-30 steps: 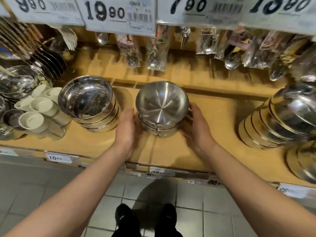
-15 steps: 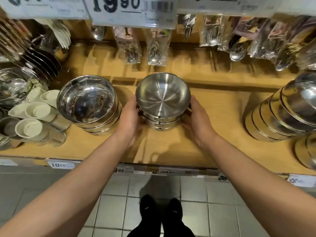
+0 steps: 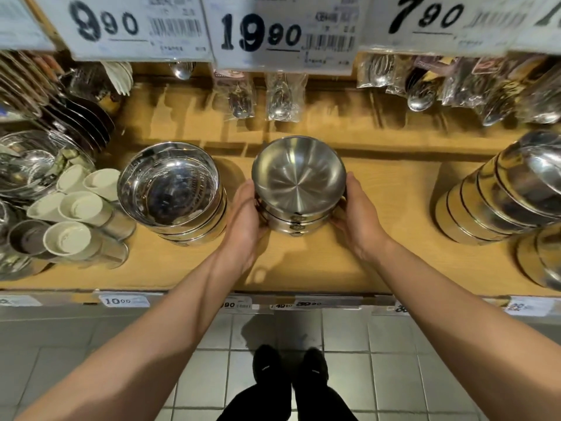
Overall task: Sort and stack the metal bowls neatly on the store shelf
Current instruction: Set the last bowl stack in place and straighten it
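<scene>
A short stack of brushed metal bowls stands on the wooden shelf at its middle. My left hand presses against the stack's left side and my right hand against its right side, so both hands grip it. To the left stands a second stack of shinier, straight-walled bowls, about a hand's width away. A tilted stack of larger metal bowls leans at the far right.
White cups and small metal cups lie on their sides at the left, with plates and bowls behind them. Bagged spoons hang along the back. Price cards hang overhead. The shelf's front edge carries price tags above a tiled floor.
Both hands closed in on the middle stack and slid it a little farther back on the shelf. The view shifted as my head moved.
</scene>
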### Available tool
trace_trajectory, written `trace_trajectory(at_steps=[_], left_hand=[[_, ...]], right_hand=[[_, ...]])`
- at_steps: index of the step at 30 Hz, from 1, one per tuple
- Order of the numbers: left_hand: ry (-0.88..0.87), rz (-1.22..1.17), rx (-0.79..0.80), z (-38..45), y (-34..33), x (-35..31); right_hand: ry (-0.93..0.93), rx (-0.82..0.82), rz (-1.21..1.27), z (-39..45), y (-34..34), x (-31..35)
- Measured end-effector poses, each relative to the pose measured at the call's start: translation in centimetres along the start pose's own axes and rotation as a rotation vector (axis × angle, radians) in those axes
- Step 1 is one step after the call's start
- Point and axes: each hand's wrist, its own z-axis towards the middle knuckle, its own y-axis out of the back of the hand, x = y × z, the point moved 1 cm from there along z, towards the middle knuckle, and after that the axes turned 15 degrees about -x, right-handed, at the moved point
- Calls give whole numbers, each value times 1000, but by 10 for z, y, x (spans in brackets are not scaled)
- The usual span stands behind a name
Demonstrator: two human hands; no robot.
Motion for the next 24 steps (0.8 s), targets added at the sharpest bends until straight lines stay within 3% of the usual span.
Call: trace_trajectory(at_steps=[9,16,19,24], left_hand=[[-25,75,67,-18,-1,-7],[-59,129,76,-24,-5,-3],[-102,137,2,-33,-3,-2],[-166,69,-344,-68,0,18]], right_hand=[[-20,-35,-103,-16,8,9],[-35,36,-135,-26,16,14],[-48,9,-133,-28,32,17],[-32,-87,-43,-41,114,17]])
